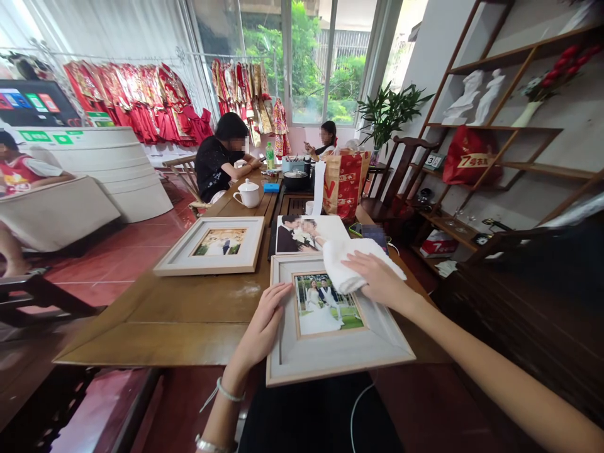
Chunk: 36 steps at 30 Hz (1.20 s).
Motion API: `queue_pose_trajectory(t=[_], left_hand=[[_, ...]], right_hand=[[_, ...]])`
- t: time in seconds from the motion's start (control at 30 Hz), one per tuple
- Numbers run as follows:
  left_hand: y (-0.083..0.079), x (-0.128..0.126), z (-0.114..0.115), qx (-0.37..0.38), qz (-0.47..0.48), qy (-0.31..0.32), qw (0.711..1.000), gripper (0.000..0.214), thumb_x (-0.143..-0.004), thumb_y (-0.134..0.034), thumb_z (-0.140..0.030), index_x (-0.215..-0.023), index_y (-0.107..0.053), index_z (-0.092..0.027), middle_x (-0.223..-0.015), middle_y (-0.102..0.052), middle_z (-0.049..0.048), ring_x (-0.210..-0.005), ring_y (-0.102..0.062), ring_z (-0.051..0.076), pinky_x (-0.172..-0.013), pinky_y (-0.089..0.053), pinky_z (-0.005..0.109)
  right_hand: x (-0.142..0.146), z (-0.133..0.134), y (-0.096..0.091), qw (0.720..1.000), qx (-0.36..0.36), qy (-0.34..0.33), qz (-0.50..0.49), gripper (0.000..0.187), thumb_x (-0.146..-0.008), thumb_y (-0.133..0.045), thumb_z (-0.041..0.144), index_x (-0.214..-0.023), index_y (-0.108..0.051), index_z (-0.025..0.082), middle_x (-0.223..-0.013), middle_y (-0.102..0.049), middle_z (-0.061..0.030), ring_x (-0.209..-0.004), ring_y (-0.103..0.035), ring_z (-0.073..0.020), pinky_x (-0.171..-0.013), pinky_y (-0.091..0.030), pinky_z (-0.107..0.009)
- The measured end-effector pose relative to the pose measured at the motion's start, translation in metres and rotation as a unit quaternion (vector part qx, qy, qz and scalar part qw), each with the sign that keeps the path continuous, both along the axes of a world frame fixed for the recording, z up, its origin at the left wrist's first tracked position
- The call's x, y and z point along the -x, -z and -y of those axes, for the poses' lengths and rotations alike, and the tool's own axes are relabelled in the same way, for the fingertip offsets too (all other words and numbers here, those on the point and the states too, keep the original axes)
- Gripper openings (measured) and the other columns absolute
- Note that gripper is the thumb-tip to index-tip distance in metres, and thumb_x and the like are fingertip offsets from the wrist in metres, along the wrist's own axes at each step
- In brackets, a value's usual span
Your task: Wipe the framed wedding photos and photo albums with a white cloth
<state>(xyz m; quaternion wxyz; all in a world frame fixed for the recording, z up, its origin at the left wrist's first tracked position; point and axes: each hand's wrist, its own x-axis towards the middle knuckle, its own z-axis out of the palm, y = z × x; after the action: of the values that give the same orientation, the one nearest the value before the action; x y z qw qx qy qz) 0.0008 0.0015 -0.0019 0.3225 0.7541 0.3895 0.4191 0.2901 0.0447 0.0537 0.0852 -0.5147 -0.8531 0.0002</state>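
Head view: Hands apart, I hold a folded white terry cloth (336, 264) in my right hand (380, 278) on the far right of a pale-grey, wood-edged rectangular framed photograph (328, 309) overhanging the near edge of a brown wooden table (189, 302); my left hand (268, 316) covers its left rim, grip unclear. Wiping appears underway; the next stroke calls for steadiness.

A white rectangular wooden frame (205, 263) lies at the left of the brown wooden worktop (189, 308). To its right and nearer, a second white wooden frame (340, 352) reaches past the worktop's near edge; the left fingers (282, 289) rest on its left side. A folded white cloth (338, 270) lies over its far right corner, under the right fingers (357, 261). Just beyond is a flat white photo panel (307, 238). Farther off stand a white lidded mug (248, 194), left, and a red-and-brown paper bag (346, 189), right
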Motion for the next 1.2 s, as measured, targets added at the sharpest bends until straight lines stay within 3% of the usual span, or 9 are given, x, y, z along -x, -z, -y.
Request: queue_pose_trajectory(t=[0.1, 0.2, 0.33, 0.43, 0.57, 0.7, 0.93, 1.07, 1.2], left_hand=[[0.001, -0.001, 0.000, 0.007, 0.003, -0.012, 1.000, 0.038, -0.097, -0.034, -0.027, -0.131, -0.049, -0.026, -0.139, -0.047, 0.0057, -0.133, -0.034, 0.021, -0.116, -0.021, 0.046], [0.003, -0.002, -0.002, 0.009, 0.010, -0.021, 1.000, 0.037, -0.097, -0.034, -0.029, -0.130, -0.051, -0.025, -0.138, -0.048, 0.0063, -0.133, -0.035, 0.020, -0.115, -0.022, 0.045], [0.005, -0.001, -0.002, -0.004, 0.019, -0.011, 1.000, 0.037, -0.097, -0.036, -0.031, -0.130, -0.051, -0.025, -0.137, -0.049, 0.0067, -0.132, -0.036, 0.021, -0.115, -0.023, 0.045], [0.004, -0.001, -0.002, -0.007, 0.023, -0.015, 1.000, 0.036, -0.097, -0.037, -0.031, -0.129, -0.051, -0.025, -0.137, -0.049, 0.0065, -0.132, -0.035, 0.022, -0.114, -0.024, 0.046], [0.003, -0.001, -0.001, -0.004, 0.020, -0.009, 1.000, 0.036, -0.096, -0.037, -0.030, -0.129, -0.051, -0.026, -0.137, -0.050, 0.0064, -0.132, -0.036, 0.022, -0.114, -0.024, 0.048], [0.003, 0.000, -0.002, -0.002, 0.011, -0.010, 1.000, 0.037, -0.096, -0.037, -0.028, -0.130, -0.051, -0.027, -0.137, -0.050, 0.0064, -0.132, -0.036, 0.022, -0.115, -0.023, 0.049], [0.000, 0.000, 0.000, 0.012, -0.001, -0.013, 1.000, 0.037, -0.096, -0.037, -0.027, -0.130, -0.051, -0.026, -0.139, -0.048, 0.0061, -0.134, -0.034, 0.023, -0.115, -0.021, 0.049], [-0.002, 0.001, 0.000, 0.009, 0.000, -0.004, 1.000, 0.038, -0.095, -0.038, -0.024, -0.130, -0.052, -0.027, -0.137, -0.050, 0.0060, -0.132, -0.036, 0.023, -0.115, -0.023, 0.049], [-0.003, -0.001, 0.000, -0.002, 0.003, -0.003, 1.000, 0.037, -0.093, -0.040, -0.023, -0.126, -0.055, -0.027, -0.134, -0.053, 0.0062, -0.130, -0.038, 0.024, -0.113, -0.026, 0.049]], right_hand=[[0.038, 0.029, -0.011, 0.994, 0.066, -0.080, -0.039, 0.063, -0.059, -0.047, 0.000, -0.119, -0.061, 0.009, -0.134, -0.054, -0.0149, -0.132, -0.038, -0.0322, -0.108, -0.027, -0.054], [0.064, 0.076, -0.028, 0.967, 0.134, -0.199, -0.084, 0.057, -0.063, -0.049, 0.006, -0.118, -0.062, 0.014, -0.130, -0.058, -0.0117, -0.124, -0.049, -0.0273, -0.110, -0.030, -0.046], [0.075, 0.116, -0.039, 0.914, 0.152, -0.368, -0.075, 0.059, -0.073, -0.053, 0.011, -0.132, -0.049, 0.015, -0.139, -0.050, -0.0091, -0.136, -0.032, -0.0266, -0.113, -0.024, -0.047], [0.074, 0.121, -0.029, 0.895, 0.130, -0.424, -0.055, 0.059, -0.079, -0.048, 0.009, -0.136, -0.043, 0.019, -0.144, -0.043, -0.0063, -0.140, -0.022, -0.0259, -0.112, -0.021, -0.054], [0.066, 0.116, -0.019, 0.917, 0.159, -0.365, -0.041, 0.073, -0.070, -0.048, 0.004, -0.141, -0.037, 0.018, -0.146, -0.040, -0.0070, -0.141, -0.018, -0.0281, -0.112, -0.019, -0.057], [0.043, 0.096, -0.022, 0.952, 0.172, -0.251, -0.030, 0.084, -0.059, -0.044, -0.004, -0.139, -0.043, 0.022, -0.145, -0.042, -0.0039, -0.137, -0.029, -0.0259, -0.112, -0.024, -0.050], [-0.001, 0.007, -0.028, 0.997, 0.076, 0.009, 0.023, 0.068, -0.062, -0.040, -0.005, -0.120, -0.064, 0.023, -0.128, -0.060, -0.0050, -0.125, -0.048, -0.0296, -0.103, -0.037, -0.048], [0.014, -0.020, -0.023, 0.994, 0.051, -0.019, -0.093, 0.062, -0.062, -0.042, -0.001, -0.115, -0.067, 0.021, -0.123, -0.064, -0.0045, -0.115, -0.057, -0.0264, -0.099, -0.043, -0.040], [0.058, -0.018, -0.011, 0.984, 0.036, -0.089, -0.148, 0.066, -0.063, -0.042, -0.001, -0.124, -0.061, 0.016, -0.129, -0.059, -0.0053, -0.126, -0.047, -0.0224, -0.108, -0.034, -0.037]])
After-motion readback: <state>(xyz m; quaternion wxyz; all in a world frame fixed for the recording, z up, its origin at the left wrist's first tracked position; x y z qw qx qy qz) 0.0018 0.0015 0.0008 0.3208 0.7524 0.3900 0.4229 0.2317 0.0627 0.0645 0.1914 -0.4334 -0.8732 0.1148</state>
